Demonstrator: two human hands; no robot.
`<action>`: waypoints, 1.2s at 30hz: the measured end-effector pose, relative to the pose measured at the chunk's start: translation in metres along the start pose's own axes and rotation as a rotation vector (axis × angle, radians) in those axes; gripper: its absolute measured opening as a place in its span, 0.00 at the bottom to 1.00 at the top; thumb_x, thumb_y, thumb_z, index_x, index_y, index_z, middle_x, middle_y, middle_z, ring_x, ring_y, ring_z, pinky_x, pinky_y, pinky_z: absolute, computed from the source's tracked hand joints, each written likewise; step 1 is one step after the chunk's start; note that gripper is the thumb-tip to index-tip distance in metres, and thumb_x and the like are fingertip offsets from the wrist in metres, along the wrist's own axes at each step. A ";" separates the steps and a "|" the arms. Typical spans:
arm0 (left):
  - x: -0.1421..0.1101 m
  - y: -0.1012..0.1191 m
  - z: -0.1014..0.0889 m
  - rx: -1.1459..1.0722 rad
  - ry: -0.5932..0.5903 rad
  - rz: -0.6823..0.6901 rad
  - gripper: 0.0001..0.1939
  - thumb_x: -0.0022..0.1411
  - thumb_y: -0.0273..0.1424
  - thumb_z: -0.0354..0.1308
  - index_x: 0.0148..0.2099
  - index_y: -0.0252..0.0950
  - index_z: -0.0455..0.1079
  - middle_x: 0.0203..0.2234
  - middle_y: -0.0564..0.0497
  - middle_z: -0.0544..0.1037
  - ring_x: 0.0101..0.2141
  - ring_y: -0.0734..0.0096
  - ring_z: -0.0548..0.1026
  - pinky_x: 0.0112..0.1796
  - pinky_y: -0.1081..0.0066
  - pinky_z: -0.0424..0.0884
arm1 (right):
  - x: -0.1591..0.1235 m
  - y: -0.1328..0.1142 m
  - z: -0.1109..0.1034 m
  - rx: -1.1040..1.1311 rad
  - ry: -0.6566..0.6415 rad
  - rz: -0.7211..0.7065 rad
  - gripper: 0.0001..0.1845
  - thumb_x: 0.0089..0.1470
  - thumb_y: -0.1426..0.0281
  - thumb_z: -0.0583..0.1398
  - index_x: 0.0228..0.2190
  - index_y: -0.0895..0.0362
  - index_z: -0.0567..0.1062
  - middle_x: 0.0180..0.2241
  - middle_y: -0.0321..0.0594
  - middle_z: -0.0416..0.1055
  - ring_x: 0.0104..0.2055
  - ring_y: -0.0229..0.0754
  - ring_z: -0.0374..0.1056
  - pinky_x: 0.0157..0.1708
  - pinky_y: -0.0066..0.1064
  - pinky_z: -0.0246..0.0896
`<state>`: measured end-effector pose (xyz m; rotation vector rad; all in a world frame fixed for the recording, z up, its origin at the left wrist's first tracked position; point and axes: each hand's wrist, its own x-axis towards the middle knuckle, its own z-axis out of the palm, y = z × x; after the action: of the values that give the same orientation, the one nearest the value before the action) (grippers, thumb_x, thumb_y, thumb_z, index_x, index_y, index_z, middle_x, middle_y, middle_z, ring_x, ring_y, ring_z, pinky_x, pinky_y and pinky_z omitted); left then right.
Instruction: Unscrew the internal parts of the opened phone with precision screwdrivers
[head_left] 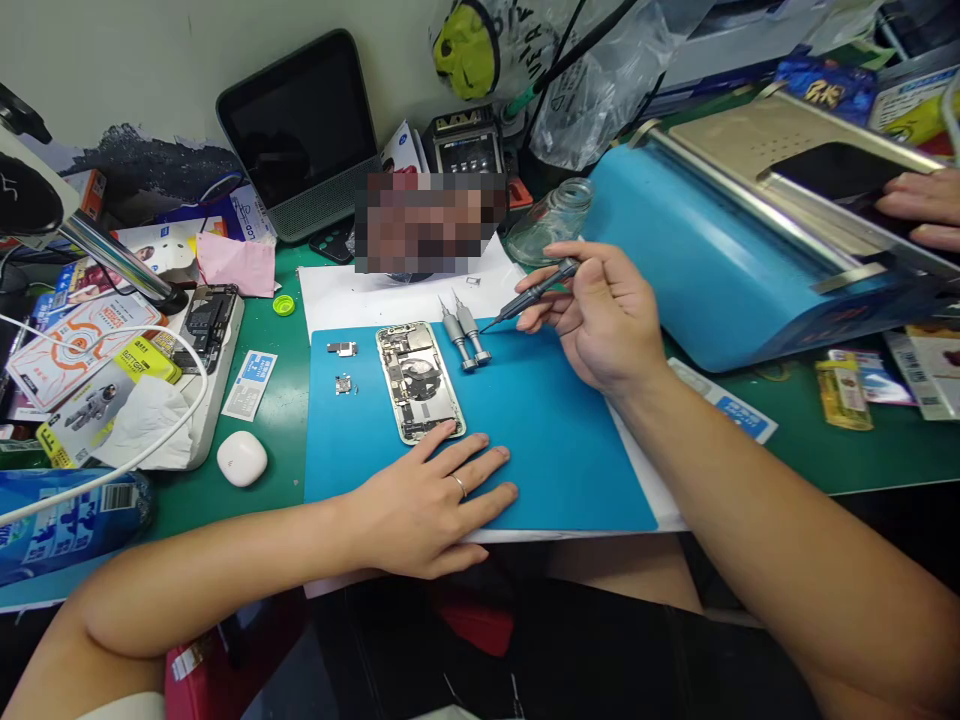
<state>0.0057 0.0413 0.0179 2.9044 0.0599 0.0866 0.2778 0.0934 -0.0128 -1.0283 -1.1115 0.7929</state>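
An opened phone housing [422, 385] with its inner parts bare lies on a blue mat [555, 450]. My left hand [435, 500] rests flat on the mat, fingers spread, a fingertip at the phone's lower edge. In my right hand [600, 310] is a dark precision screwdriver [536, 292], tilted, its tip pointing down-left near the other tools. Two grey screwdrivers [463, 335] lie side by side to the right of the phone. Left of the phone sit a small metal-plated part [343, 349] and a smaller component [343, 384].
A blue machine [675, 250] stands at right, with another person's hand [922, 205] on its top. A glass jar [551, 215] is beside it. At left are a white earbud case [241, 459], a green cap [283, 305], boxes and a white cable [206, 385]. A dark-screened device [300, 130] leans behind.
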 end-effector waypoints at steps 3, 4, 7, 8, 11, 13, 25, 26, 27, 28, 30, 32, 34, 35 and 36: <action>0.000 0.000 0.000 -0.005 0.000 -0.001 0.30 0.72 0.43 0.50 0.67 0.28 0.62 0.68 0.31 0.61 0.67 0.39 0.59 0.65 0.42 0.54 | -0.001 0.001 0.003 -0.033 -0.015 0.019 0.18 0.63 0.49 0.59 0.45 0.47 0.74 0.36 0.35 0.77 0.24 0.35 0.73 0.25 0.29 0.69; 0.000 0.000 0.000 -0.005 0.001 -0.002 0.30 0.72 0.43 0.51 0.67 0.28 0.62 0.68 0.31 0.61 0.67 0.39 0.59 0.65 0.42 0.54 | -0.002 0.001 0.003 -0.051 -0.014 0.009 0.19 0.62 0.48 0.59 0.46 0.46 0.73 0.36 0.35 0.77 0.24 0.35 0.73 0.25 0.29 0.69; 0.000 0.000 0.001 -0.003 0.008 -0.001 0.30 0.72 0.43 0.51 0.67 0.28 0.63 0.68 0.31 0.61 0.67 0.39 0.60 0.65 0.42 0.54 | -0.003 0.001 0.005 -0.110 0.002 -0.037 0.23 0.56 0.49 0.65 0.48 0.45 0.72 0.38 0.35 0.78 0.25 0.35 0.74 0.25 0.29 0.70; 0.000 0.000 0.001 -0.003 0.010 -0.001 0.30 0.71 0.43 0.51 0.67 0.28 0.63 0.68 0.31 0.61 0.67 0.39 0.60 0.65 0.42 0.54 | -0.004 0.001 0.006 -0.139 0.006 -0.054 0.25 0.54 0.50 0.68 0.49 0.45 0.71 0.39 0.35 0.79 0.25 0.35 0.74 0.26 0.30 0.71; 0.000 0.000 0.002 -0.003 0.015 0.002 0.30 0.72 0.43 0.51 0.67 0.28 0.63 0.68 0.31 0.61 0.67 0.39 0.60 0.65 0.41 0.54 | -0.007 0.001 0.009 -0.246 -0.007 -0.095 0.26 0.54 0.55 0.69 0.52 0.44 0.69 0.40 0.35 0.80 0.26 0.37 0.74 0.28 0.33 0.74; -0.001 0.000 0.003 -0.001 0.015 0.004 0.30 0.72 0.43 0.50 0.67 0.28 0.63 0.68 0.31 0.61 0.67 0.39 0.60 0.65 0.41 0.54 | -0.010 0.002 0.009 -0.314 -0.043 -0.116 0.27 0.57 0.57 0.67 0.55 0.43 0.68 0.41 0.35 0.80 0.27 0.39 0.75 0.31 0.36 0.76; 0.000 0.001 0.001 0.004 0.008 0.000 0.30 0.71 0.42 0.51 0.67 0.27 0.63 0.68 0.30 0.61 0.67 0.39 0.60 0.64 0.40 0.55 | -0.014 0.004 0.006 -0.481 -0.054 -0.263 0.31 0.61 0.63 0.64 0.62 0.40 0.62 0.43 0.39 0.80 0.45 0.51 0.79 0.43 0.47 0.76; 0.000 0.001 0.001 0.002 0.008 0.000 0.30 0.72 0.42 0.51 0.67 0.27 0.63 0.68 0.30 0.61 0.67 0.39 0.60 0.64 0.41 0.55 | -0.015 0.003 0.006 -0.465 -0.058 -0.264 0.30 0.61 0.63 0.64 0.62 0.41 0.62 0.43 0.39 0.80 0.45 0.51 0.79 0.44 0.47 0.76; 0.000 0.001 0.002 -0.002 0.010 0.000 0.30 0.72 0.42 0.51 0.67 0.27 0.63 0.68 0.30 0.61 0.67 0.39 0.60 0.65 0.42 0.56 | -0.015 0.002 0.007 -0.448 -0.062 -0.259 0.30 0.61 0.63 0.64 0.62 0.42 0.63 0.42 0.39 0.80 0.45 0.51 0.79 0.45 0.48 0.76; 0.000 0.001 0.003 -0.007 0.013 -0.001 0.30 0.72 0.42 0.51 0.67 0.27 0.62 0.68 0.30 0.61 0.67 0.39 0.60 0.65 0.44 0.56 | -0.016 0.001 0.008 -0.430 -0.065 -0.250 0.30 0.61 0.64 0.64 0.61 0.41 0.63 0.42 0.39 0.80 0.46 0.51 0.78 0.46 0.48 0.75; 0.000 0.001 0.005 -0.018 0.020 -0.002 0.31 0.72 0.42 0.51 0.68 0.26 0.62 0.68 0.30 0.61 0.68 0.40 0.59 0.66 0.47 0.56 | -0.016 -0.001 0.009 -0.405 -0.070 -0.223 0.29 0.61 0.63 0.64 0.61 0.39 0.63 0.43 0.38 0.80 0.46 0.51 0.78 0.49 0.49 0.75; 0.000 0.001 0.006 -0.021 0.026 0.001 0.31 0.72 0.42 0.50 0.68 0.26 0.61 0.68 0.30 0.60 0.68 0.41 0.59 0.66 0.50 0.56 | -0.016 -0.002 0.009 -0.400 -0.071 -0.209 0.28 0.61 0.63 0.64 0.60 0.38 0.63 0.43 0.37 0.80 0.46 0.51 0.78 0.49 0.49 0.75; 0.000 0.000 0.007 -0.018 0.026 0.006 0.31 0.72 0.43 0.50 0.67 0.26 0.61 0.68 0.30 0.60 0.68 0.42 0.58 0.66 0.51 0.57 | -0.016 -0.002 0.008 -0.405 -0.065 -0.217 0.28 0.61 0.62 0.64 0.60 0.38 0.63 0.43 0.37 0.80 0.46 0.51 0.78 0.47 0.48 0.75; 0.000 0.000 0.008 -0.018 0.027 0.008 0.31 0.72 0.42 0.50 0.67 0.26 0.61 0.68 0.30 0.61 0.68 0.42 0.58 0.66 0.52 0.57 | -0.016 -0.002 0.008 -0.406 -0.062 -0.221 0.28 0.61 0.62 0.64 0.60 0.38 0.63 0.43 0.37 0.80 0.45 0.51 0.78 0.46 0.47 0.75; 0.000 0.000 0.008 -0.019 0.028 0.010 0.30 0.72 0.42 0.50 0.67 0.25 0.61 0.68 0.30 0.61 0.69 0.42 0.58 0.66 0.53 0.58 | -0.016 -0.002 0.008 -0.404 -0.059 -0.222 0.28 0.61 0.62 0.64 0.60 0.39 0.63 0.42 0.37 0.80 0.45 0.51 0.78 0.45 0.47 0.75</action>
<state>0.0059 0.0393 0.0104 2.8849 0.0492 0.1294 0.2659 0.0807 -0.0154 -1.1932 -1.4463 0.4296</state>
